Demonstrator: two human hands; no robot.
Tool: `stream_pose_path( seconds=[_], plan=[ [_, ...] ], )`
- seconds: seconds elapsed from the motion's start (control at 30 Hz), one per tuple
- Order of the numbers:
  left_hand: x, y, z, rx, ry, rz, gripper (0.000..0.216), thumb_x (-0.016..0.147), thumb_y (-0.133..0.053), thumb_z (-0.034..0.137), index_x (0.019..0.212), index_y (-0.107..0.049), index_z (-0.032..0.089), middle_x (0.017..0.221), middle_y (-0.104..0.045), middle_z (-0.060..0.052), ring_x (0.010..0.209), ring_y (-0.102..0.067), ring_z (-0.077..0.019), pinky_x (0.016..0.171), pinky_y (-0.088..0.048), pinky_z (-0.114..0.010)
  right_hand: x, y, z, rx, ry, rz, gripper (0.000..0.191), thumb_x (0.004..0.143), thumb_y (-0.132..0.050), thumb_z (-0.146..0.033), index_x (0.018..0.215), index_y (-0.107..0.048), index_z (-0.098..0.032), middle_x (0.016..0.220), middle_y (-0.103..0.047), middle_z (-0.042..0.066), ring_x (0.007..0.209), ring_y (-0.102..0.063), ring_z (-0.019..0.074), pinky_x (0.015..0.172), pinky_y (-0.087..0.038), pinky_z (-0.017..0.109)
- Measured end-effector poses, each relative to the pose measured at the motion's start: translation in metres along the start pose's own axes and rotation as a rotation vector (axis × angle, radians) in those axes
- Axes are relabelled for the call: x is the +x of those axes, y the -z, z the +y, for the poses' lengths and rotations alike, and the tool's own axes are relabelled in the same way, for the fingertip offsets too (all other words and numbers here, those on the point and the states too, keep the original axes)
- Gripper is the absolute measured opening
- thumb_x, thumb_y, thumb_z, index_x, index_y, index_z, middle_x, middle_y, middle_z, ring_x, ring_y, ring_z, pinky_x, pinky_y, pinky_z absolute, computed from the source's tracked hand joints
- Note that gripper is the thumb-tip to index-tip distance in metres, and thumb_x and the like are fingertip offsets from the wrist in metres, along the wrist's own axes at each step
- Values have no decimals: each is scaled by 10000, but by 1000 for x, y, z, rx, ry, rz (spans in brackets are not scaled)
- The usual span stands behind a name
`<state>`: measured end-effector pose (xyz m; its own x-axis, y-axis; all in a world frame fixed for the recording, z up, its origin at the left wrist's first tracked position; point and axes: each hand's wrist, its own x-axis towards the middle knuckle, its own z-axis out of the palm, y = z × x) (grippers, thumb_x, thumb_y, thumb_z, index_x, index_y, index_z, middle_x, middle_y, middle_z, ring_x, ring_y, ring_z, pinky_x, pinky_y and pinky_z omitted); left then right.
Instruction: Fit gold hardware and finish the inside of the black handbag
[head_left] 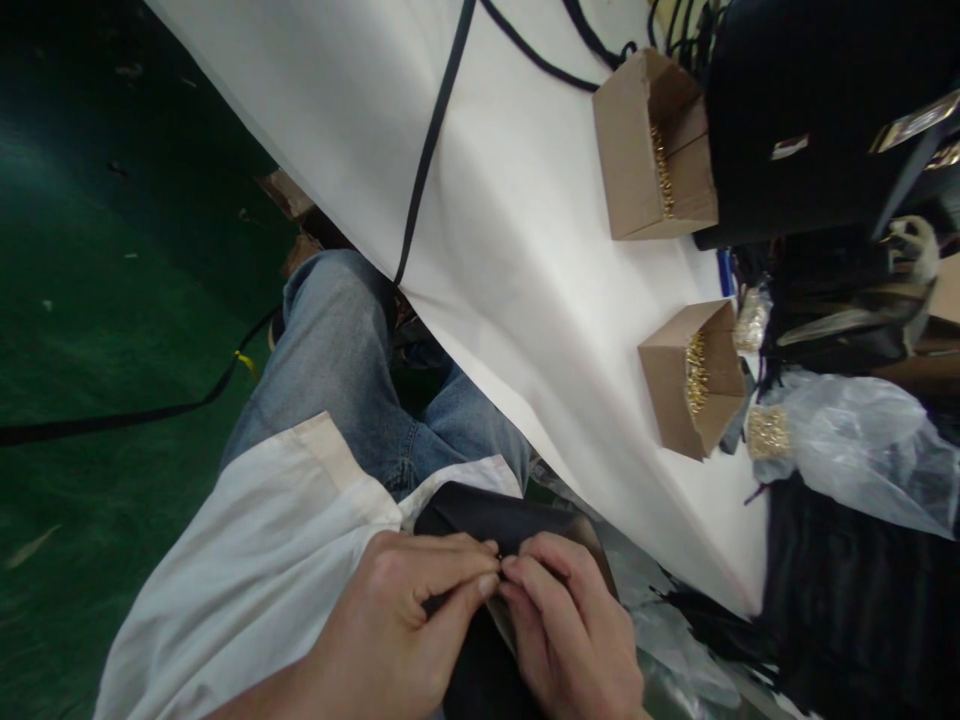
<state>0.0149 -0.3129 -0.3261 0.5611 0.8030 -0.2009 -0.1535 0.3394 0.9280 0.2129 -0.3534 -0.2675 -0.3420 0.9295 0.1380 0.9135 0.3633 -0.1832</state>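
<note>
Both of my hands work close together over my lap at the bottom of the view. My left hand (pixel 397 620) is closed, thumb and fingers pinching the edge of a black piece of material (pixel 495 520). My right hand (pixel 570 630) is closed too, its fingertips pinching the same black piece right beside the left fingertips. The black piece lies over my lap between a white cloth (pixel 255 570) and the table edge. What sits exactly between the fingertips is too small to make out.
A white-covered table (pixel 525 230) slants across the view with a black strap (pixel 435 140) on it. Two open cardboard boxes (pixel 652 150) (pixel 694 375) hold small gold parts. A black bag (pixel 810 110), clear plastic bags (pixel 862 440) and more black items lie at the right. Green floor at the left.
</note>
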Motion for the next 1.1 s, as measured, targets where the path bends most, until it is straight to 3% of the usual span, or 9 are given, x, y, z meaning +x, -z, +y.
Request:
stream_pose_path(
  seconds=[0.1, 0.3, 0.43, 0.57, 0.8, 0.93, 1.1],
  plan=[
    [-4, -1, -5, 48, -12, 43, 309, 1098, -618, 236, 996, -898, 321, 914, -859, 5, 1000, -842, -211, 1012, -652, -304, -4, -3, 2, 15, 49, 17, 137, 1085, -612, -104, 1068, -732, -168, 995, -710, 88, 896, -727, 183, 784, -647, 270],
    [-12, -1, -9, 98, -11, 69, 273, 1056, -675, 208, 1066, -904, 357, 1105, -887, 8, 1059, -855, -214, 997, -675, -268, -27, -4, 12, 71, 174, -35, 208, 1073, -599, -54, 1200, -758, -99, 1114, -734, 128, 1131, -717, 245, 1003, -665, 367],
    [-14, -1, -6, 99, -82, 76, 301, 1034, -672, 143, 1089, -901, 331, 1070, -889, 12, 1068, -856, -211, 1080, -653, -272, -33, -3, 13, 90, 219, -17, 240, 1043, -640, -27, 1246, -756, -84, 1164, -745, 133, 1214, -705, 269, 1090, -638, 420],
    [-13, 1, -2, 120, -122, 56, 319, 1036, -650, 107, 1044, -899, 308, 941, -880, 18, 1101, -850, -226, 1118, -640, -284, -24, -2, 12, 97, 244, -7, 209, 1049, -617, -35, 1186, -768, -82, 1101, -755, 119, 1152, -720, 259, 1039, -647, 400],
    [-15, 7, -2, 134, -166, 27, 348, 1031, -614, 83, 1127, -896, 261, 1032, -890, -37, 1109, -848, -239, 1097, -650, -288, -5, 9, 15, 71, 339, -57, 244, 1092, -550, -111, 1108, -792, -137, 1014, -780, 87, 1071, -738, 246, 889, -626, 385],
    [-12, 7, -4, 75, -87, 39, 300, 1012, -655, 120, 1042, -904, 285, 1084, -889, -38, 1104, -850, -248, 1105, -650, -327, 5, 15, 19, 36, 407, -108, 321, 1132, -479, -130, 1092, -798, -144, 1003, -807, 67, 1080, -742, 229, 884, -606, 382],
    [-12, 7, -5, -54, 110, 70, 206, 963, -720, 163, 906, -872, 291, 1067, -890, -10, 1159, -832, -245, 1110, -630, -329, 9, 14, 27, 20, 449, -117, 372, 1147, -420, -140, 1131, -792, -144, 1002, -814, 74, 1071, -750, 228, 876, -598, 388]
  ],
)
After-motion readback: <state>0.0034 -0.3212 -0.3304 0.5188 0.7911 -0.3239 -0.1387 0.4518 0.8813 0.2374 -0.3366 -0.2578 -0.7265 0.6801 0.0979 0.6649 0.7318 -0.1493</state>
